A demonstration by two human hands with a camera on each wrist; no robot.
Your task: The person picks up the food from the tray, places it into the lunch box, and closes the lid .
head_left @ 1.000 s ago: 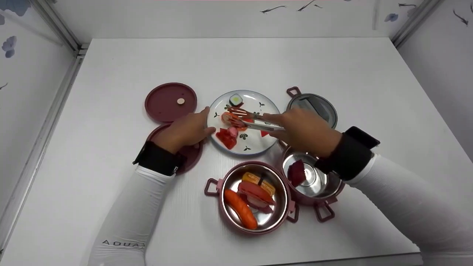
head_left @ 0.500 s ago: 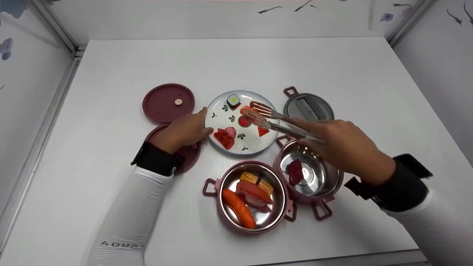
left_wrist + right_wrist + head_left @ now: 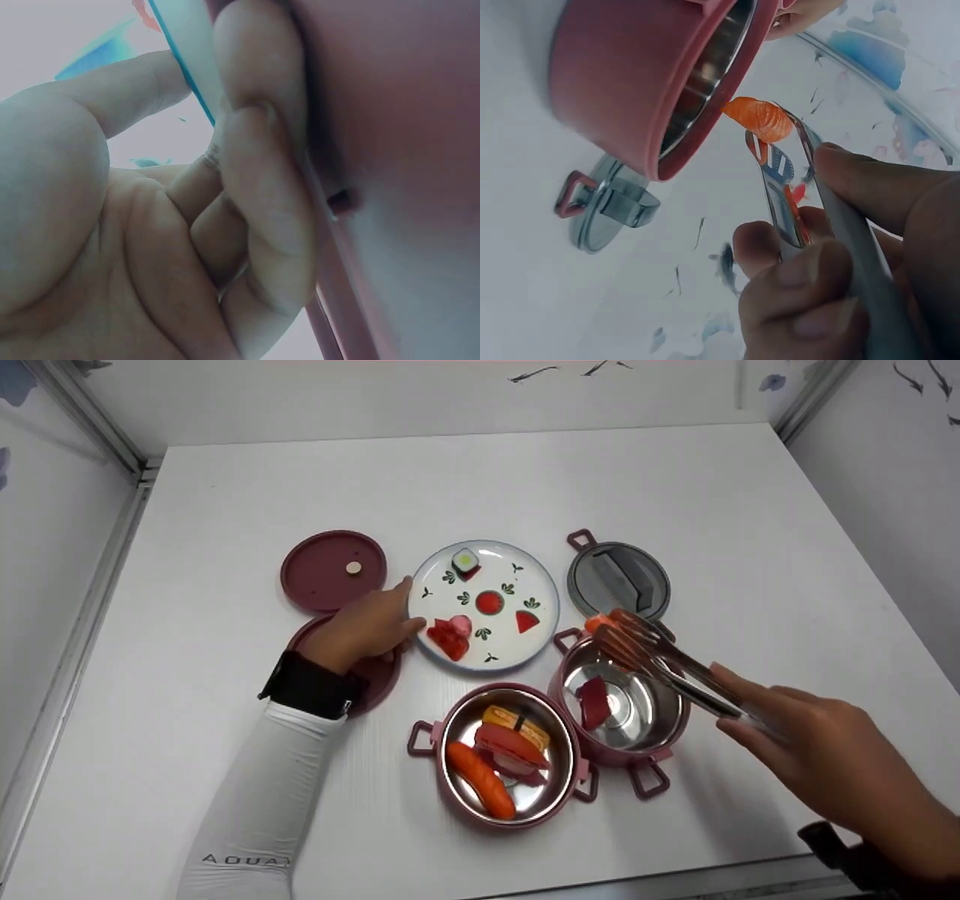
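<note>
Since a second ago the tongs (image 3: pixel 660 656) have left the plate (image 3: pixel 540 585) and swung right, carrying an orange piece of toy food (image 3: pixel 600 622) to the far rim of the right-hand steel pot (image 3: pixel 622 735).

Going left to right: two maroon lids (image 3: pixel 322 577) lie on the worktop (image 3: pixel 225 495). The left hand (image 3: pixel 360 626) rests over the nearer lid, thumb and fingertips at the plate's edge; from the left wrist view its fingers look curled against the rim, though that shot is too close to say whether it truly grips. The plate holds a sushi roll (image 3: pixel 465 561) and a few red pieces. Next comes the front pot (image 3: pixel 450 720), part-filled with toy food, then the right pot with one dark red slice (image 3: pixel 595 701) inside. Behind it sits a grey lid (image 3: pixel 619 581).

The right hand (image 3: pixel 817 750) squeezes the tongs closed on the orange piece (pinched only at the very tips). My worry is that thin hold: it hangs near the pot's rim, not plainly over the bowl, so a slack squeeze or a knock against the rim could drop it onto the worktop.
</note>
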